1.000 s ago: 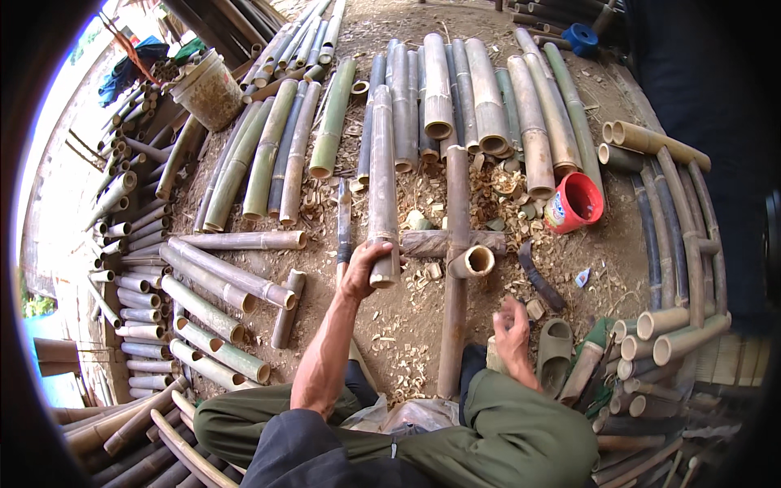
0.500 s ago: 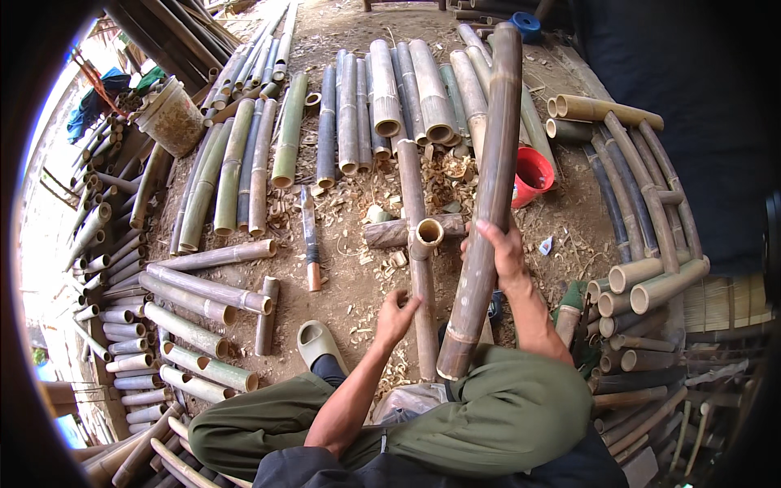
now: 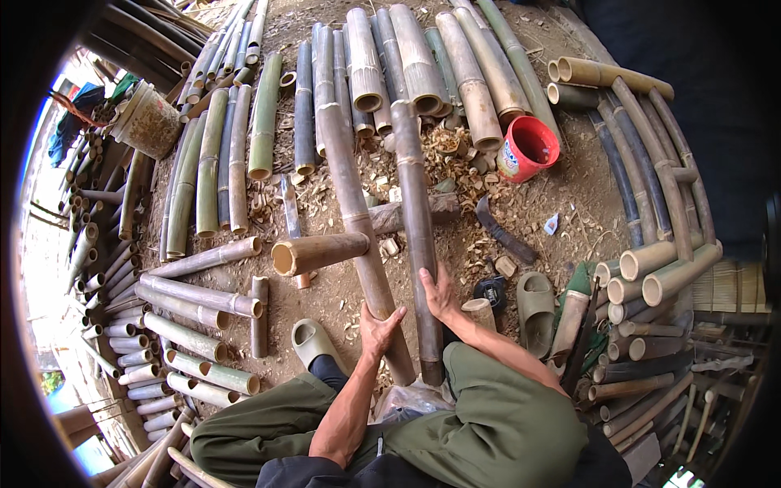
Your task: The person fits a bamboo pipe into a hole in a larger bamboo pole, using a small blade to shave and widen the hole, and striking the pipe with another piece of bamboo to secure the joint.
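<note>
My left hand (image 3: 380, 329) is closed round the lower part of a bamboo pole (image 3: 351, 195). A short, thick bamboo crosspiece (image 3: 317, 254) sticks out from this pole's left side, its cut end facing me. Just to the right, my right hand (image 3: 439, 294) grips a darker bamboo pole (image 3: 416, 207) low down. Both poles slant away from me side by side, a narrow gap between them, their lower ends between my legs. They pass above a short wooden log (image 3: 439, 210) lying crosswise on the ground.
Rows of bamboo lengths (image 3: 420, 61) lie beyond, and stacked bamboo (image 3: 199, 333) fills the left. A red bucket (image 3: 521, 154), a curved blade (image 3: 504, 233), a tape measure (image 3: 490, 290) and a sandal (image 3: 535, 309) lie right of the poles. A jointed bamboo frame (image 3: 667, 179) stands farther right.
The dark pole has swung down and left from its raised position, beside the other pole. My left hand has closed on the pole with the crosspiece, which now points left.
</note>
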Motion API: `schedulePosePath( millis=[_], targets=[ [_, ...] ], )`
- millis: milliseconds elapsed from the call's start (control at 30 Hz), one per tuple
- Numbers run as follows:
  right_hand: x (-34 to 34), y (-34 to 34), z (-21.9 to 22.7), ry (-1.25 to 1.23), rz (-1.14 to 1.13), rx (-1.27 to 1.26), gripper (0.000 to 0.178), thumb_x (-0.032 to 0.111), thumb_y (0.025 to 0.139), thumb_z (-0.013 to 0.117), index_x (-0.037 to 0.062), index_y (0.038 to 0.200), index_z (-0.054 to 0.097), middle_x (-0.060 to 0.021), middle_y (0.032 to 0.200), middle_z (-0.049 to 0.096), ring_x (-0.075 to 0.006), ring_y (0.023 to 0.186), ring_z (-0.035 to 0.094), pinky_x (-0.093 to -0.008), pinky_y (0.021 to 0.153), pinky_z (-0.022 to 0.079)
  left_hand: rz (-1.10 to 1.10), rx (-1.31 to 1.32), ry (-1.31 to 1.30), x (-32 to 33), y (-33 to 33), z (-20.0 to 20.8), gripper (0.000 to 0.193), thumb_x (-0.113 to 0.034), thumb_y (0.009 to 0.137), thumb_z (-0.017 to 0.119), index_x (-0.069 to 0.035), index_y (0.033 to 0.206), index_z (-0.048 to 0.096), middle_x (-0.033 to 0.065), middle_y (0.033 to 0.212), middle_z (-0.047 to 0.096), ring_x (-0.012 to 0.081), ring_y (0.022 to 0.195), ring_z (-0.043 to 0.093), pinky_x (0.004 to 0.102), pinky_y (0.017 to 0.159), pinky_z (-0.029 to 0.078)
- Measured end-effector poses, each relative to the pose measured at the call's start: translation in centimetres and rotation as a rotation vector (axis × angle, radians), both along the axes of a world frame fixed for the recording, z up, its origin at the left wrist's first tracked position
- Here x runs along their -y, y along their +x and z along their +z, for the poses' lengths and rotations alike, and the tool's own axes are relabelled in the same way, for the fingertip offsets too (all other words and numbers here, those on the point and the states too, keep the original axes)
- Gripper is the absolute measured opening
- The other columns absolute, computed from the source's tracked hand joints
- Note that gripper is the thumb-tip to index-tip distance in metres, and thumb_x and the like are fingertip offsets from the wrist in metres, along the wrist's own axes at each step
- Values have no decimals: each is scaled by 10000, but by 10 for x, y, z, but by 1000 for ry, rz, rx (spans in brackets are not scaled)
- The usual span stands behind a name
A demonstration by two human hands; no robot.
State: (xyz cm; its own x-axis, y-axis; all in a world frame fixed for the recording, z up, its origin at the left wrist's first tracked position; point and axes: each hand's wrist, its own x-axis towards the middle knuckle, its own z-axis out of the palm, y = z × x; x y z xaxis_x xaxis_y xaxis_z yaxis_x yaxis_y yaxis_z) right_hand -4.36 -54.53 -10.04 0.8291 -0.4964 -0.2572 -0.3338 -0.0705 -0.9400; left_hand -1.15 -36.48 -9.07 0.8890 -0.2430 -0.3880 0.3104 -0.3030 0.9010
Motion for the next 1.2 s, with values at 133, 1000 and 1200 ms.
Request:
schedulePosePath(
  millis=[133,1000,1200],
  targets=[
    [-12,3,-24,-89,48,1,750,568,956,474,-12,1412,333,-325,1190,581,-464,1099,590,-498,938,467,-17,19,47,-4,0,-6,787,-362,665,909,50,1186,487,146,976,636,230,861,640,361,762,535],
    [210,-18,-23,-832,225,-574,514,169,809,705,60,1269,503,-207,1214,510,-416,1152,503,-494,957,457,-130,-122,192,22,-3,1,1058,-452,616,914,5,1381,344,287,1235,595,388,1164,592,460,990,481],
    [208,-19,-21,-839,204,-544,530,174,821,660,67,1317,506,-212,1218,534,-404,1147,520,-477,959,459,-112,-154,218,21,-6,4,1035,-455,630,906,-8,1384,356,281,1242,596,388,1166,592,458,995,473]
  ],
)
